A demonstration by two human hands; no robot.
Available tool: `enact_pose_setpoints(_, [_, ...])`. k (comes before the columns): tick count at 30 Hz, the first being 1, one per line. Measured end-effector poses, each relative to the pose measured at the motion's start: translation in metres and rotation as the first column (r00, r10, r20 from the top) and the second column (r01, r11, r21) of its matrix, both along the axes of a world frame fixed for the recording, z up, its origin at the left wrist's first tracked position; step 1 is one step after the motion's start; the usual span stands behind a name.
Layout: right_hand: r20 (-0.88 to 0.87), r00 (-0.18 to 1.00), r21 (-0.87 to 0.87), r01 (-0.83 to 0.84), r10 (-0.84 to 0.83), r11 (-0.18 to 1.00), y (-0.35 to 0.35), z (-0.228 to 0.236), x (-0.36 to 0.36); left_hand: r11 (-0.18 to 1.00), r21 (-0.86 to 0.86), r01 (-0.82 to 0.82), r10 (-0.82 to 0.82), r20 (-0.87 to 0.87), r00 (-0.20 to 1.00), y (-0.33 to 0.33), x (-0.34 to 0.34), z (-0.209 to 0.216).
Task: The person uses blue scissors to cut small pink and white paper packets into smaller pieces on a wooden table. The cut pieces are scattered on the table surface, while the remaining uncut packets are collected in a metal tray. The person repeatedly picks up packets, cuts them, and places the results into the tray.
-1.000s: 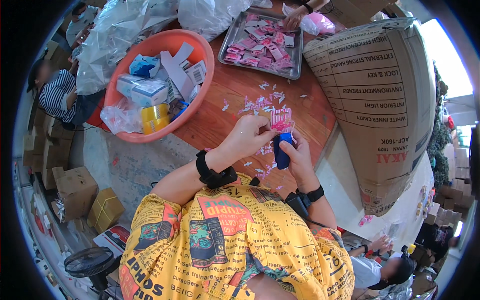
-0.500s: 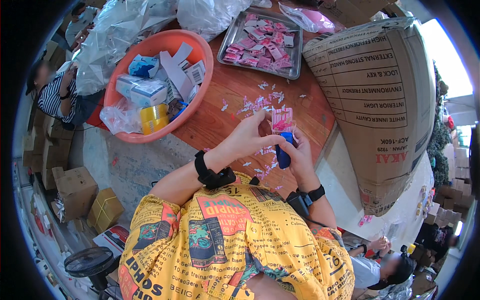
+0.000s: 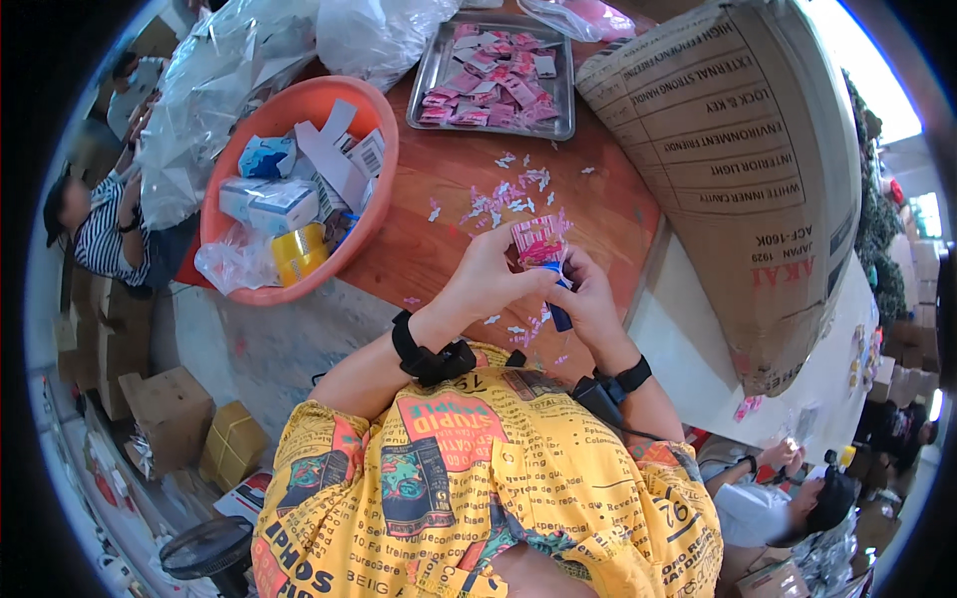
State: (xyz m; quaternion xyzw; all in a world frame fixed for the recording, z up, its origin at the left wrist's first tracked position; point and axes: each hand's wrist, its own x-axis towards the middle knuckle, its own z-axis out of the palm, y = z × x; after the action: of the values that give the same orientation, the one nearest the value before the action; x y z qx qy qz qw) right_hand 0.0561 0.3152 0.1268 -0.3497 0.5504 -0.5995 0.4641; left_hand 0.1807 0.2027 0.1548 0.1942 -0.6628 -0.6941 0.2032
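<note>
Where wrists meet, left hand (image 3: pixel 488 279) pinching pink packets (image 3: pixel 538 241) — right hand (image 3: pixel 588 304) gripping blue tool (image 3: pixel 559 311).

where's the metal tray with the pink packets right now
In the head view the metal tray sits at the far end of the wooden table, top centre, between the orange basin on its left and the big cardboard box on its right.

Blue tool (image 3: pixel 560 311) mostly behind fingers (image 3: pixel 583 289)
</note>
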Motion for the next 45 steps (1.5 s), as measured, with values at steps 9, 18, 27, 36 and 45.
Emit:
enact_pose_setpoints(9, [0.051,0.998,-0.005,0.026,-0.026,1.000,0.019,-0.024,-0.004,0.997,0.072,0.006,-0.007,0.012,1.000,0.018,-0.006,-0.020])
enact_pose_setpoints(18, [-0.343,0.939,0.144,0.047,0.005,0.988,0.031,-0.075,-0.023,0.943,0.319,-0.100,0.021,0.242,0.970,0.002,-0.016,-0.071])
enact_pose_setpoints(27, [-0.964,0.233,0.178,0.217,0.127,0.960,0.048,-0.124,-0.048,0.774,0.622,-0.122,0.066,0.112,0.992,0.020,-0.014,-0.080])
enact_pose_setpoints(36, [-0.174,0.946,-0.051,0.267,-0.272,0.962,0.067,-0.064,-0.032,0.793,0.608,-0.028,-0.030,0.084,0.996,0.056,-0.048,-0.065])
enact_pose_setpoints(45, [0.109,0.553,0.219,0.797,-0.826,0.563,0.198,-0.140,-0.070,0.877,0.462,0.134,-0.260,0.222,0.940,0.097,-0.074,-0.062])
